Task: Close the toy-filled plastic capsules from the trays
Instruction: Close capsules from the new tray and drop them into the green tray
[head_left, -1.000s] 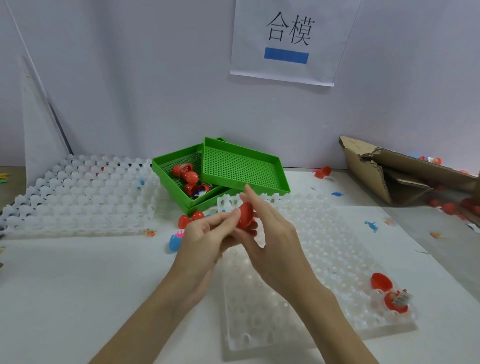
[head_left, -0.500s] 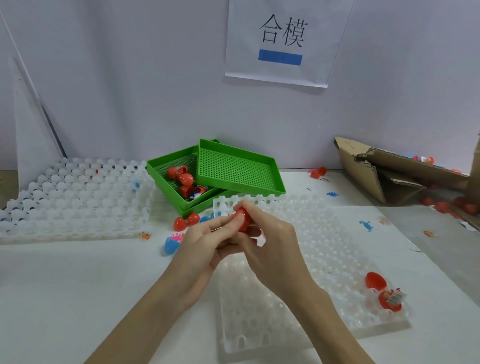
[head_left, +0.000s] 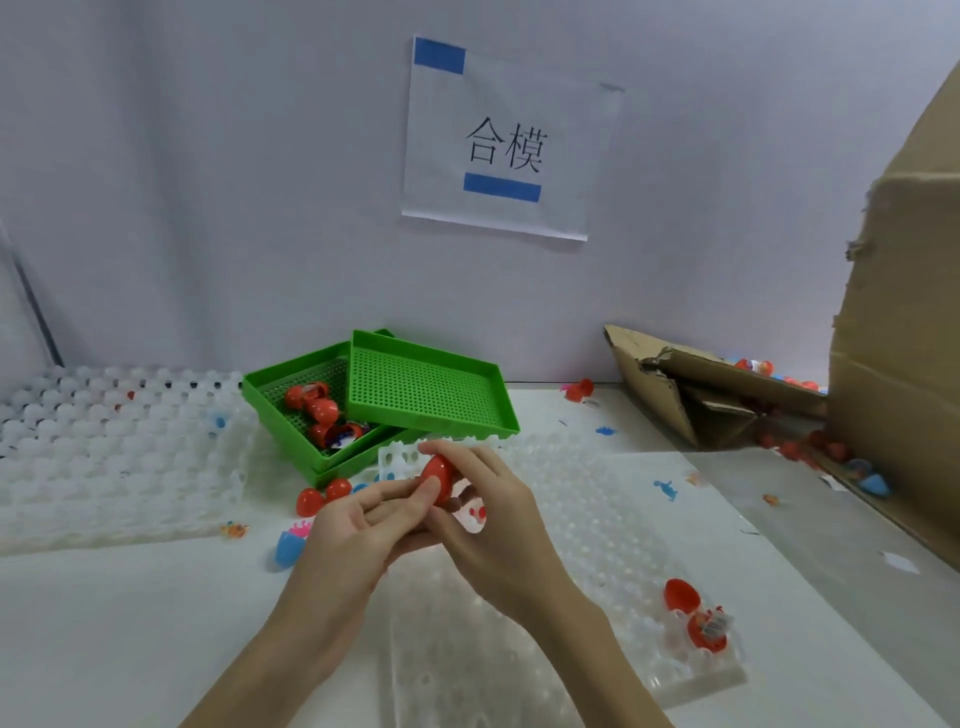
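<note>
Both hands have barely shifted over the last second: they stay together over the upper end of the clear dimpled tray (head_left: 597, 525) at the centre of the frame, working the same red capsule (head_left: 440, 475). What has changed is the view, which has tilted up so the wall sign (head_left: 506, 150) sits lower in the picture. The capsule now looks like one whole egg shape, so it is probably pressed shut or nearly so, though the seam is hidden by fingers.

The left hand (head_left: 353, 540) cups the capsule from below, its fingertip pressed on the shell. The right hand (head_left: 498, 514) curls over the top and pinches it from the far side.

One open red capsule with a toy inside (head_left: 707, 630) waits at the tray's lower-right corner, its loose half (head_left: 681, 595) just beside it. Finished ones lie in the green tray (head_left: 291, 410) above the hands.
</note>
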